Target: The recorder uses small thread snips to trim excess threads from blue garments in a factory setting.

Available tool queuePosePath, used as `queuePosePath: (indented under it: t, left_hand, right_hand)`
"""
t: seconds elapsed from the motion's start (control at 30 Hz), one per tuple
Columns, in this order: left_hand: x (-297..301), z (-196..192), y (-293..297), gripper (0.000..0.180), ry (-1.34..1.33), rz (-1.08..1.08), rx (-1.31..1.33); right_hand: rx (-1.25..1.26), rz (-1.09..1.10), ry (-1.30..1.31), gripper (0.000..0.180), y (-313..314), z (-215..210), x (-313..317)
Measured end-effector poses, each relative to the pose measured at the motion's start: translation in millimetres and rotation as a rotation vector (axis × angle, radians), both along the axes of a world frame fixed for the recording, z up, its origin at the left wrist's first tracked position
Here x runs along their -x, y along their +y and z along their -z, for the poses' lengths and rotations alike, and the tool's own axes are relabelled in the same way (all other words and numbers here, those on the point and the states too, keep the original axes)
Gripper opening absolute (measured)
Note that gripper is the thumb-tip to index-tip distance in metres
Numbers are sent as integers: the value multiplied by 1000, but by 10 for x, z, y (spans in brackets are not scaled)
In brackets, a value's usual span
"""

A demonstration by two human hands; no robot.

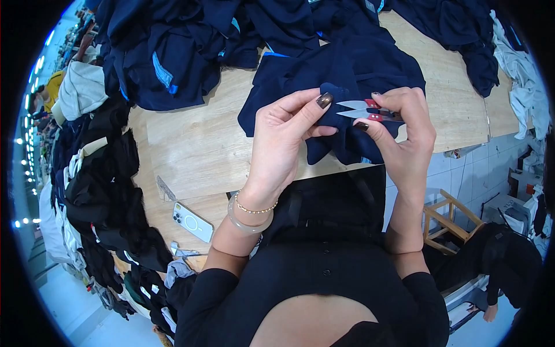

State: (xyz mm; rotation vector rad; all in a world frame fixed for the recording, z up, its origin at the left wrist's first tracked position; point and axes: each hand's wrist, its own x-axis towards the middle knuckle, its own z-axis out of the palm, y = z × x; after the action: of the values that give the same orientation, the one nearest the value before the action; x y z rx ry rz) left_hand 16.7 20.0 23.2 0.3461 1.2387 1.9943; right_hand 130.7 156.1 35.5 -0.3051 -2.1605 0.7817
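A navy blue garment (370,63) lies bunched on the wooden table in front of me. My left hand (289,118) pinches a fold of it between thumb and fingers and lifts it a little off the table. In my right hand (402,124) I hold red-handled thread snips (370,110). Their two pointed blades are spread apart and point left, with the tips close to the pinched cloth by my left thumb. Whether any thread lies between the blades is too small to tell.
More navy garments (162,52) with light blue trims cover the far side of the table (185,139). A phone (193,221) lies near the left edge. Dark clothes (110,191) are heaped at the left. A wooden stool (448,217) and another person (491,260) are at the lower right.
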Motion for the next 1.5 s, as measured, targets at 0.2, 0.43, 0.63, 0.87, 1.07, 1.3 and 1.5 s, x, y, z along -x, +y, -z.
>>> queuePosePath:
  t: [0.2,0.43,0.63,0.87,1.07,1.3,1.5]
  left_hand:
    - [51,52,-12,20,-14,-7,14]
    - [32,21,-5,20,-45,-33,60]
    - [17,11,1,21,99,-19,79]
    - [15,-15,-8,19,139,22,135]
    - [11,-17,-11,19,136,31,128]
    - [58,23,8,13,-225,-36,-111]
    - [-23,34,91,10,-273,-111,-136]
  right_hand:
    - [224,14,117,26,4,39,-9]
    - [118,1,4,26,60,39,-42]
    - [47,-36,-110,30,86,-12,-41]
    - [-52,-90,-107,27,98,-32,11]
    - [-25,-79,-109,24,98,-4,-13]
    - [542,69,198,24,-29,105,-86]
    - [571,77,112,20,-246,277,-182]
